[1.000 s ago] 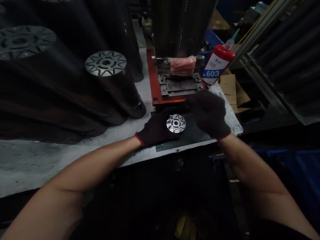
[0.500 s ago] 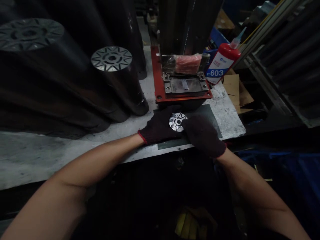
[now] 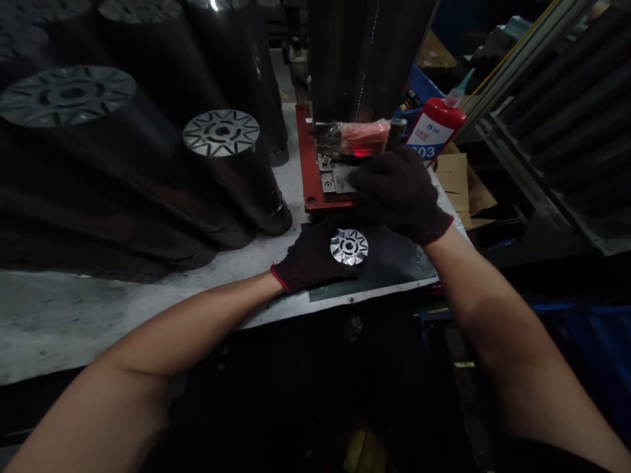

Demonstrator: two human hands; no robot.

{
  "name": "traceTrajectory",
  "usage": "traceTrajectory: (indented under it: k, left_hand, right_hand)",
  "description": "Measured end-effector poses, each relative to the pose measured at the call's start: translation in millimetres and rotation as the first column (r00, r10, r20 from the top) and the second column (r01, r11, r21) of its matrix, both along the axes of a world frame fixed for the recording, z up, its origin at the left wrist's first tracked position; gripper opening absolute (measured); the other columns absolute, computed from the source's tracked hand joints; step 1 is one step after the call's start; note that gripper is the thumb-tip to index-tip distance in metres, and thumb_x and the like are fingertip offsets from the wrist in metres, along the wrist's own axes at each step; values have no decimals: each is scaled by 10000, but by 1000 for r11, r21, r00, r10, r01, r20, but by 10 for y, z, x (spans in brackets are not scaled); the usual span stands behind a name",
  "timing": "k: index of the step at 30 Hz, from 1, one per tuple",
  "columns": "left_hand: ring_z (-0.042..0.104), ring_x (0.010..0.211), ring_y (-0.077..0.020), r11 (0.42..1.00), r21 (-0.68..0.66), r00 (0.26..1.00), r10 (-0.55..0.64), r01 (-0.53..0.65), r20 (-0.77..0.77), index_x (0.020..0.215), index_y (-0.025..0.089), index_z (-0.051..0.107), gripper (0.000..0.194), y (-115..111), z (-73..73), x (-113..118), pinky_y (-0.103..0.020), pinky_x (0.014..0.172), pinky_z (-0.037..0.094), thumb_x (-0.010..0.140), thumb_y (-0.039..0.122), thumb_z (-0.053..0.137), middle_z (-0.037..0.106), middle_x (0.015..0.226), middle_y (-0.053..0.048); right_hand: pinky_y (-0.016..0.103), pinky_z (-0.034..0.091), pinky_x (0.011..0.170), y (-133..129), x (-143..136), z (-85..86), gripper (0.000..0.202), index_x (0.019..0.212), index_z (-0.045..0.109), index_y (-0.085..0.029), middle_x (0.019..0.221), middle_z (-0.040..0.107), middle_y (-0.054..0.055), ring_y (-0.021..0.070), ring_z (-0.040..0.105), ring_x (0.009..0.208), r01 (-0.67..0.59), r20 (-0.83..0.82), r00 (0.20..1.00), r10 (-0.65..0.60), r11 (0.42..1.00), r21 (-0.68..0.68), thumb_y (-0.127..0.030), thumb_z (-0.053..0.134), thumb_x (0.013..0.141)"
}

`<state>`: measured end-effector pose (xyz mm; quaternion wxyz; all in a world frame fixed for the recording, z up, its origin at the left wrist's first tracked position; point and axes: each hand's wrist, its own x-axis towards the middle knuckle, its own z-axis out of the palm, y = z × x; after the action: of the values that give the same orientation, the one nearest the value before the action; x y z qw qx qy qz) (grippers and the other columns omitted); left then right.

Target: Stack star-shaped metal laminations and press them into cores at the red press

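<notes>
A round metal disc (image 3: 349, 247) with a zigzag pattern and a centre hole is held over the dark green mat (image 3: 394, 259). My left hand (image 3: 318, 256), in a dark glove with a red cuff, wraps round the disc from the left. My right hand (image 3: 399, 190), gloved alike, reaches over the metal plate (image 3: 342, 179) on the red base (image 3: 305, 157). Its fingers are bent down at the plate, and their tips are too dark to make out. Just behind lies a pink block (image 3: 365, 136) in clear wrap.
Several dark cylinders with patterned ends, one of them short (image 3: 221, 133), stand at the left on the grey table (image 3: 49, 322). A red bottle (image 3: 436, 128) stands right of the red base. Cardboard (image 3: 452, 180) lies at the right, near a rack (image 3: 572, 131).
My right hand has left the disc and moved up and forward to the metal plate, now hiding part of it and of the bottle. My left hand still holds the disc.
</notes>
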<state>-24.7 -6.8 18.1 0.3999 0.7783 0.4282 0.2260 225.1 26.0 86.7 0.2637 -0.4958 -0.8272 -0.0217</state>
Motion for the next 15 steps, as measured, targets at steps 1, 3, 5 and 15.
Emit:
traceTrajectory:
  k: [1, 3, 5, 15]
  left_hand:
    - [724, 1442, -399, 1000, -1, 1000, 1, -1, 11, 1655, 320, 647, 1101, -9, 5, 4, -562, 1252, 610, 689, 562, 1117, 748, 1578, -78]
    - [700, 1473, -399, 1000, -1, 1000, 26, -26, 17, 1658, 341, 646, 1171, -32, 12, 21, -549, 1271, 597, 620, 508, 1162, 732, 1602, -67]
    - [699, 1467, -404, 998, 4, 998, 57, -57, 3, 1654, 344, 651, 1224, -51, 10, 39, -551, 1276, 592, 564, 485, 1189, 732, 1596, -71]
    - [720, 1445, -367, 998, 54, 999, -8, 10, -32, 1688, 328, 602, 1083, -16, 69, 25, -471, 1252, 606, 732, 481, 1086, 743, 1587, -44]
  right_hand:
    - [636, 562, 1190, -123, -4, -103, 433, 1206, 844, -275, 1286, 823, 107, 379, 728, 1309, 85, -119, 990, -80, 996, 33, -638, 631, 1103]
    - [588, 643, 997, -438, -24, -339, 513, 1138, 836, -272, 1130, 811, 126, 362, 773, 1120, 292, -420, 876, -239, 954, 65, -628, 468, 1150]
    - [494, 631, 738, -771, -39, -572, 565, 1114, 804, -253, 924, 753, 115, 307, 740, 821, 464, -664, 643, -383, 884, -61, -553, 330, 1179]
    - [401, 642, 1002, -1079, -135, -672, 404, 1126, 866, -239, 1160, 873, 92, 254, 802, 1073, 258, -514, 734, -445, 882, -394, -418, 504, 1117]
